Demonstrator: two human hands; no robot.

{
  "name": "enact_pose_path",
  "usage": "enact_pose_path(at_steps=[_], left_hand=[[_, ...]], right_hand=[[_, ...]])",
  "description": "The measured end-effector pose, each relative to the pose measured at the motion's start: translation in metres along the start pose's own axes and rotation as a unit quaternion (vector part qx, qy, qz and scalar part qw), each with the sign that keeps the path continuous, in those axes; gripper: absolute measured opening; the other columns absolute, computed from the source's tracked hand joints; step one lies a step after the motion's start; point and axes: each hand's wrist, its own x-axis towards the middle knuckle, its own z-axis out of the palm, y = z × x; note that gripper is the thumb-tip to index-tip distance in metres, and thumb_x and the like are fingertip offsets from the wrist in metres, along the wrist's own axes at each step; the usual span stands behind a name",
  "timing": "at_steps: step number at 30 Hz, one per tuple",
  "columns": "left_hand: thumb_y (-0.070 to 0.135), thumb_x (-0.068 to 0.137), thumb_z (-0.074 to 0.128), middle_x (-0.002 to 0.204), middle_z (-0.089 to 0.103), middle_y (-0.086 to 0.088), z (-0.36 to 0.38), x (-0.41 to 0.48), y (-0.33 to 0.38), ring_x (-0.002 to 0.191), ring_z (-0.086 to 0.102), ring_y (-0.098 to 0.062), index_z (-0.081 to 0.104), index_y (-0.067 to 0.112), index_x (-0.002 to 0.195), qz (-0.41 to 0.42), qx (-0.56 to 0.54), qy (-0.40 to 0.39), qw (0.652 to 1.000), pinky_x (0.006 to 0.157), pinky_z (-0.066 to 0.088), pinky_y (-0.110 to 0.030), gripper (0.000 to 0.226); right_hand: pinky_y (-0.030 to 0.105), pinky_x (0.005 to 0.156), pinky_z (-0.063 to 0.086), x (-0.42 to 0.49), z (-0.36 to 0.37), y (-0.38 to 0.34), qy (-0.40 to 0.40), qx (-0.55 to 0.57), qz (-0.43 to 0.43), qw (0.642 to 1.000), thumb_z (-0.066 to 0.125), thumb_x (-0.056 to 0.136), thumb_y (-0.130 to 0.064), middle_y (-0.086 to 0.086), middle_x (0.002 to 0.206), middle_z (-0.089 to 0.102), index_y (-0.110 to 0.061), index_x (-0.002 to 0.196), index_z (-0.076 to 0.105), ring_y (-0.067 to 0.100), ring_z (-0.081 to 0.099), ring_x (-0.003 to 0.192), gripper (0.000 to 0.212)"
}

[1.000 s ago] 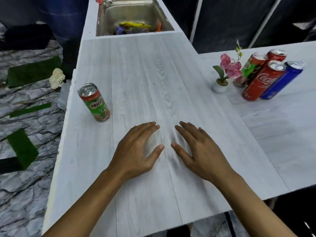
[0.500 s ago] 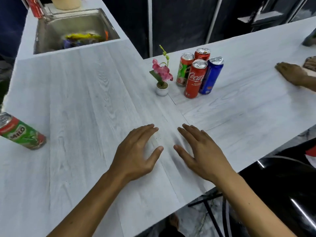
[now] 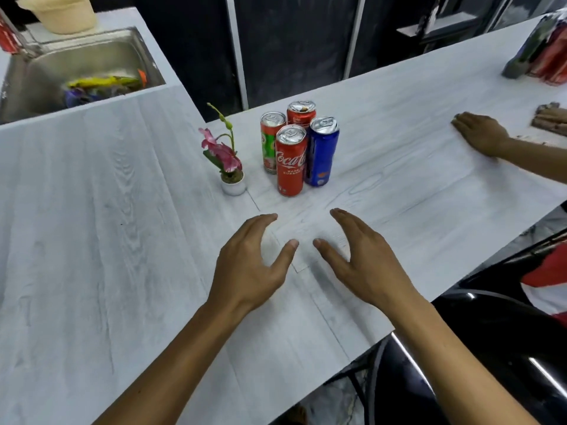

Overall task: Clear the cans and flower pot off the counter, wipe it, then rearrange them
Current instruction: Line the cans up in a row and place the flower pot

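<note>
Several cans stand in a tight cluster on the white wood-grain counter (image 3: pixel 92 240): a red Coca-Cola can (image 3: pixel 291 161) in front, a blue can (image 3: pixel 322 151) to its right, a green-and-red can (image 3: pixel 271 141) and another red can (image 3: pixel 301 113) behind. A small white flower pot (image 3: pixel 233 184) with a pink flower stands just left of them. My left hand (image 3: pixel 251 265) and my right hand (image 3: pixel 359 262) hover over the counter just short of the cans, fingers apart, holding nothing.
A steel sink (image 3: pixel 76 72) with colourful items lies at the back left, a cream bowl (image 3: pixel 59 13) behind it. Another person's hand (image 3: pixel 481 134) rests on the counter at right. Blurred packets (image 3: pixel 543 50) stand at the far right. The counter edge runs diagonally at lower right.
The view has swung right; the Milo can has left the frame. Both hands have lifted off the counter and moved toward the can cluster, fingers curling slightly.
</note>
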Motion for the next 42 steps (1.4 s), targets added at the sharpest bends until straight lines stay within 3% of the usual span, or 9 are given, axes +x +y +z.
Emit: enact_pose_path(at_steps=[3, 5, 13, 21, 30, 42], left_hand=[[0.068, 0.085, 0.065, 0.144, 0.059, 0.007, 0.01, 0.027, 0.015, 0.128, 0.057, -0.012, 0.053, 0.028, 0.144, -0.056, -0.057, 0.043, 0.996, 0.102, 0.052, -0.034, 0.072], [0.068, 0.082, 0.069, 0.143, 0.06, 0.004, 0.016, 0.047, 0.023, 0.128, 0.058, -0.014, 0.052, 0.026, 0.145, -0.102, -0.092, 0.065, 0.988, 0.101, 0.054, -0.037, 0.078], [0.065, 0.078, 0.076, 0.144, 0.058, 0.003, 0.043, 0.1, 0.027, 0.127, 0.056, -0.011, 0.047, 0.022, 0.148, -0.153, -0.138, 0.109, 0.973, 0.091, 0.046, -0.025, 0.087], [0.059, 0.077, 0.081, 0.136, 0.066, 0.004, 0.052, 0.126, 0.019, 0.113, 0.057, -0.003, 0.055, 0.019, 0.143, -0.154, -0.129, 0.114, 0.973, 0.08, 0.04, -0.011, 0.082], [0.052, 0.073, 0.087, 0.124, 0.072, 0.004, 0.055, 0.135, 0.016, 0.095, 0.059, 0.001, 0.063, 0.016, 0.133, -0.146, -0.101, 0.113, 0.978, 0.067, 0.036, -0.002, 0.073], [0.052, 0.075, 0.086, 0.119, 0.073, 0.007, 0.049, 0.118, 0.013, 0.095, 0.063, 0.0, 0.066, 0.018, 0.128, -0.13, -0.11, 0.119, 0.978, 0.068, 0.04, 0.001, 0.066]], right_hand=[[0.024, 0.111, 0.031, 0.026, -0.012, 0.01, 0.032, 0.047, 0.021, 0.998, 0.054, 0.094, -0.064, 0.0, 0.158, 0.043, -0.02, 0.156, 0.038, 0.017, 0.042, 0.143, 0.078], [0.032, 0.112, 0.04, 0.046, -0.019, 0.017, 0.053, 0.082, 0.035, 0.995, 0.061, 0.091, -0.063, 0.001, 0.154, 0.049, -0.019, 0.154, 0.041, 0.017, 0.047, 0.14, 0.079], [0.035, 0.106, 0.049, 0.124, -0.022, 0.034, 0.069, 0.178, 0.068, 0.979, 0.081, 0.08, -0.054, 0.004, 0.148, 0.055, -0.016, 0.151, 0.043, 0.016, 0.055, 0.132, 0.088], [0.031, 0.102, 0.05, 0.165, -0.009, 0.041, 0.049, 0.178, 0.029, 0.982, 0.085, 0.077, -0.048, 0.002, 0.142, 0.06, -0.016, 0.148, 0.047, 0.014, 0.058, 0.125, 0.087], [0.003, 0.077, 0.038, 0.177, 0.001, 0.043, 0.063, 0.17, 0.011, 0.983, 0.085, 0.078, -0.045, -0.001, 0.132, 0.067, -0.018, 0.14, 0.052, 0.0, 0.056, 0.103, 0.075], [0.009, 0.08, 0.044, 0.157, -0.002, 0.044, 0.088, 0.166, 0.012, 0.982, 0.086, 0.076, -0.041, 0.0, 0.125, 0.07, -0.016, 0.134, 0.057, 0.005, 0.061, 0.102, 0.069]])
